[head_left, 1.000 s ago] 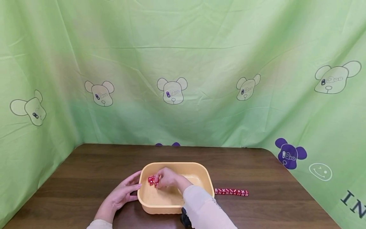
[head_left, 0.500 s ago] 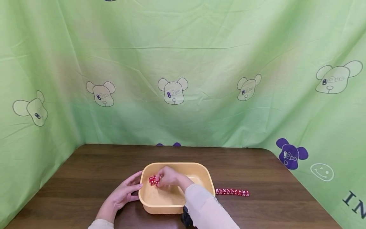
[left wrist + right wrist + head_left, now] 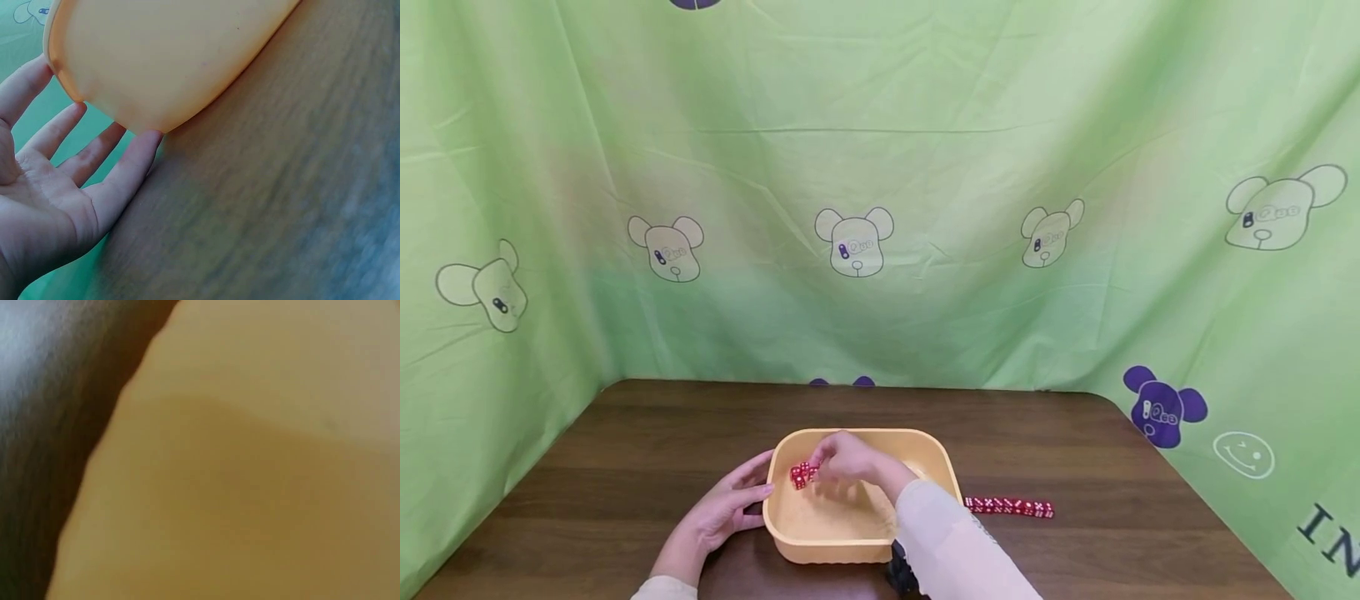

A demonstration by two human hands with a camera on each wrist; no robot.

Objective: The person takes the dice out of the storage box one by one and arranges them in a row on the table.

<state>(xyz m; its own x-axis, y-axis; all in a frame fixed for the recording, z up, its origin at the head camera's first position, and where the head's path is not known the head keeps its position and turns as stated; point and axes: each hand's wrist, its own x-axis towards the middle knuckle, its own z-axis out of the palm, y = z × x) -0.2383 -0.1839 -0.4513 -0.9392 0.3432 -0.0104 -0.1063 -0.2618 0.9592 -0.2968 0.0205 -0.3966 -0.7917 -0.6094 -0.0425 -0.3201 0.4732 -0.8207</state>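
A pale orange plastic tub (image 3: 820, 527) stands on the table, with several red dice (image 3: 799, 476) bunched at its left end. Over the tub, my right hand (image 3: 847, 457) has its fingers curled down and pinches a red die, partly hidden by the fingertips, beside the bunch. My left hand (image 3: 721, 505) rests against the tub's left side, thumb at the rim. In the left wrist view the fingers of that hand (image 3: 56, 194) are spread and fairly straight, their tips touching the tub's outer wall (image 3: 169, 62). The right wrist view holds only the blurred tub wall (image 3: 219, 487).
A straight row of red dice (image 3: 1009, 507) lies on the dark wooden table (image 3: 647, 450), just right of the tub. Green printed cloth (image 3: 760, 317) hangs behind the table and along both sides. A black wrist strap (image 3: 902, 571) shows under the right sleeve.
My right hand has risen slightly and shifted a little right inside the tub, and the die at its fingertips has moved up with it. The left hand keeps its place on the tub.
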